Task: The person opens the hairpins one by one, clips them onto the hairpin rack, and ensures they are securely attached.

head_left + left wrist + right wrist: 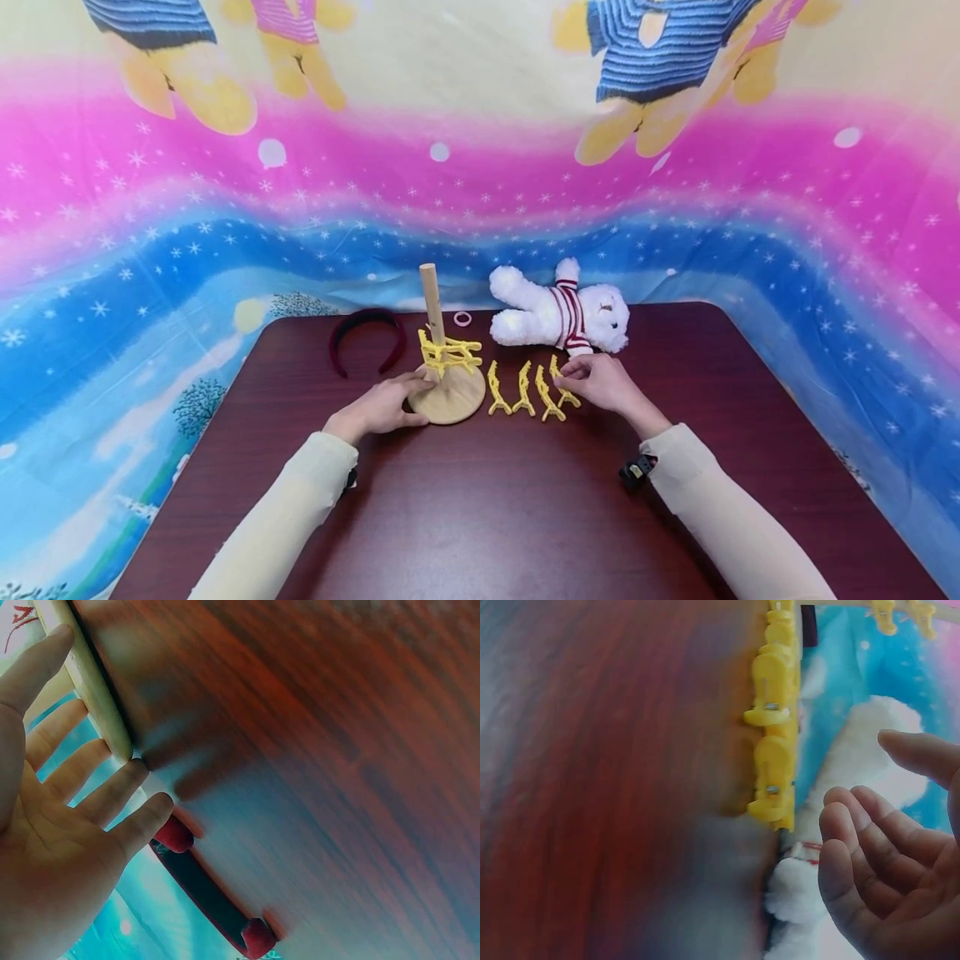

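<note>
My left hand point(386, 406) rests against the left side of a wooden stand, its thumb and fingers touching the round base point(450, 404). In the left wrist view its fingers point(120, 787) look fairly straight and spread along the base's rim. Several yellow hair clips point(453, 354) are on the stand's upright post point(431, 300). To the right, more yellow alligator-style hair clips point(523, 392) form a row on the table. Over the rightmost clip point(567, 393) is my right hand point(603, 383); in the right wrist view its fingers are loosely bent, with a gap to the thumb and nothing held.
A white plush bear point(558, 312) in a red-striped top lies on its side behind the clips. Left of the stand lies a dark red headband point(367, 317). A small pink ring point(462, 318) sits behind the post. Patterned cloth point(480, 192) hangs beyond the brown table point(480, 500).
</note>
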The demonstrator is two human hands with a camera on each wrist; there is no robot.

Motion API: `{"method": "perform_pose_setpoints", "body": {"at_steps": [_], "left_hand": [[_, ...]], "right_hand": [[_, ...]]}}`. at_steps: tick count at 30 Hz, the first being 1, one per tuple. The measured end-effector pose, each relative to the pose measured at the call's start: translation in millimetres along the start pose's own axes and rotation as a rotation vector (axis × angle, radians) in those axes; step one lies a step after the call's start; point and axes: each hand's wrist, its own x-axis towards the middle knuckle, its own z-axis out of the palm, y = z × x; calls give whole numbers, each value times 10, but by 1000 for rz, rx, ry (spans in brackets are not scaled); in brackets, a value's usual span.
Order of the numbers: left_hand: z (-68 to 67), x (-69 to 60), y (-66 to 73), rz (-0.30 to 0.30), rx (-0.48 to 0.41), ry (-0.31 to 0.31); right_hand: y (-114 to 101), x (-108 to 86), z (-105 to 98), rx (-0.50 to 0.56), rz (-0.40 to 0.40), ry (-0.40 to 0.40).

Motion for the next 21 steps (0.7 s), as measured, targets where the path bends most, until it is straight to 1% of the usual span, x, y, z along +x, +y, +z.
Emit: {"method": "perform_pose_setpoints", "body": {"at_steps": [10, 17, 21], "left_hand": [[-6, 1, -3, -6, -10, -6], [5, -2, -7, -15, -12, -9], [0, -4, -8, -10, -11, -7]], "right_hand": [[105, 7, 73, -75, 78, -56], [120, 12, 125, -128, 171, -110], [157, 5, 102, -144, 155, -113]]}}
